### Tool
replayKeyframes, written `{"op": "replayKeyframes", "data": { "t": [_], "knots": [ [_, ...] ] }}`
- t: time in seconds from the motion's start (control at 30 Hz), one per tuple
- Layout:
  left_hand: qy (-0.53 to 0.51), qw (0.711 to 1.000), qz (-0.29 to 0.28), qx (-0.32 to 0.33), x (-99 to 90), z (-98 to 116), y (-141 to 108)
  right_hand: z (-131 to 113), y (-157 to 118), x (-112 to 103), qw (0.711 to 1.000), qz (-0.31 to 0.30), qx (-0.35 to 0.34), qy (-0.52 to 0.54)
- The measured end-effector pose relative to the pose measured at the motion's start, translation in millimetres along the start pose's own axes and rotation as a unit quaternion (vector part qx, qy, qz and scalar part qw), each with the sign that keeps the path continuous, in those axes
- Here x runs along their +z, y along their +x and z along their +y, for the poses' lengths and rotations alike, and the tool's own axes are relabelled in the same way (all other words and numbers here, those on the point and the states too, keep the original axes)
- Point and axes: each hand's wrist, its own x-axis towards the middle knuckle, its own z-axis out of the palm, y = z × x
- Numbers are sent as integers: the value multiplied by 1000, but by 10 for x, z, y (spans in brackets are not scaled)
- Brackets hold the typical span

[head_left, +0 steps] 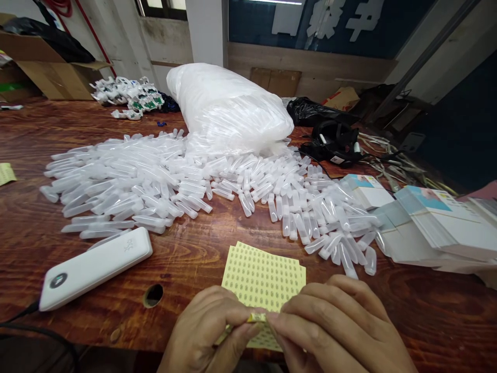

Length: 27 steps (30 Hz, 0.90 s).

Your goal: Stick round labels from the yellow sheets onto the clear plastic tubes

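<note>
My left hand (pixel 209 326) and my right hand (pixel 334 321) meet at the table's near edge, fingers closed in a pinch. Between the fingertips sits a small yellow printed sticker (pixel 257 317); whether it is stuck on something is hidden by the fingers. Below and behind the hands lie stacked yellow sticker sheets (pixel 264 274) with rows of small dark print. Beyond them spreads a large heap of translucent plastic tubes (pixel 116 176), with more of these to the right, close to my right hand.
A white power bank (pixel 97 267) with a cable lies left, near a round table hole (pixel 152 296). Stacked printed cards (pixel 446 223) stand right. Behind the tubes rests a big white plastic bag (pixel 229 109). Black straps (pixel 336 142) and a cardboard box (pixel 58 72) are further back.
</note>
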Motion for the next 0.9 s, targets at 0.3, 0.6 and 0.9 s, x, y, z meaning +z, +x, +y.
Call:
{"op": "replayKeyframes", "data": {
  "t": [0.3, 0.6, 0.9],
  "knots": [
    [-23, 1000, -1, -20, 40, 12, 26, 32, -56, 48, 999, 1, 29, 41],
    [-18, 1000, -9, 0, -15, 14, 3, 73, 0, -31, 995, 1, 47, 93],
    [17, 998, -25, 52, -21, 67, 34, 29, -5, -125, 992, -21, 37, 117]
  ]
}}
